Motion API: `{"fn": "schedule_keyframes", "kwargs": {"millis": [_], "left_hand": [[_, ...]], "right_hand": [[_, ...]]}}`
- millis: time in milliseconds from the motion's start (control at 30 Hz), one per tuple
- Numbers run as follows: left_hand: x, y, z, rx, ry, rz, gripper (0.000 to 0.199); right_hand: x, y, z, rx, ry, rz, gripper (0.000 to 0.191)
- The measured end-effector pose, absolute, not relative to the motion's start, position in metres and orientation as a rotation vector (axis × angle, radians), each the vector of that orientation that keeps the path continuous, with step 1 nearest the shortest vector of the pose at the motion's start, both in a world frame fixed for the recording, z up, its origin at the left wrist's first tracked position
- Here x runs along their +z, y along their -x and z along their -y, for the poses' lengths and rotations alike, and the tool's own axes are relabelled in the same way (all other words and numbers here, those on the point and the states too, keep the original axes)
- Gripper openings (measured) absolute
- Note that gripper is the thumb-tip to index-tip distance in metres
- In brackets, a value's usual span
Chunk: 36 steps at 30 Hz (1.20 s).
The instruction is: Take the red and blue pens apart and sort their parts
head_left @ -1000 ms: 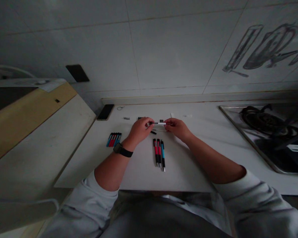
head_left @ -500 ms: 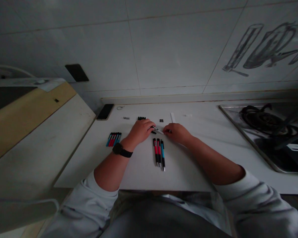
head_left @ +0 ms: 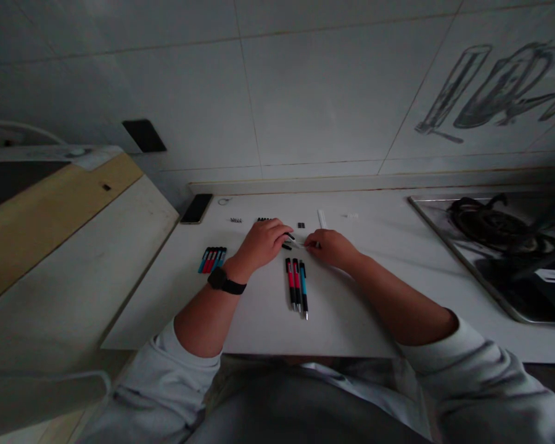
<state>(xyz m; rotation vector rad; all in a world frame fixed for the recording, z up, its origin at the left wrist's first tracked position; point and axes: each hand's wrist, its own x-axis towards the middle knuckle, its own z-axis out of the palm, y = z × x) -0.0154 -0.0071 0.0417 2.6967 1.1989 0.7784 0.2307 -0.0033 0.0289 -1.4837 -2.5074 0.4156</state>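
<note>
Two hands close together over small pen parts

The right hand (head_left: 330,245) has lowered toward the counter (head_left: 351,327). Its fingertips are pinched; whether they grip anything, I cannot tell. The left hand (head_left: 263,242) holds a slim black part (head_left: 290,235). Three pens (head_left: 296,285) lie just below, suggesting close work on small parts.

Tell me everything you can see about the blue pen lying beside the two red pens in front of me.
The blue pen has a plastic-looking blue barrel, a black top with a clip, a black grip and a silvery tip. It lies flat on the white counter, tip towards you, right of the red pens. Whether it touches the nearer one, I can't tell.
</note>
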Motion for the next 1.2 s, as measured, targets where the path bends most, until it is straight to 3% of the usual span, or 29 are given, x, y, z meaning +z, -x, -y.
{"fn": "schedule_keyframes", "kwargs": {"millis": [300,500,633,900,1200], "left_hand": [[0.062,0.044,-0.001,1.178,-2.154,-1.233,0.010],[0.075,0.099,-0.018,1.228,-1.858,-1.227,0.026],[0.071,0.131,-0.021,1.016,-1.870,-1.349,0.028],[0.051,0.137,-0.019,0.408,-2.110,-1.761,0.005],[0.047,0.132,-0.019,0.029,-2.070,-1.879,0.011]], "right_hand": [[0.024,-0.223,0.008,0.381,1.448,2.506,0.020],[0.023,-0.224,0.007,0.361,1.412,2.478,0.017],[0.022,-0.225,0.006,0.386,1.392,2.397,0.015],[0.020,-0.225,0.007,0.409,1.359,2.390,0.021],[0.019,-0.226,0.007,0.386,1.307,2.402,0.022]]}}
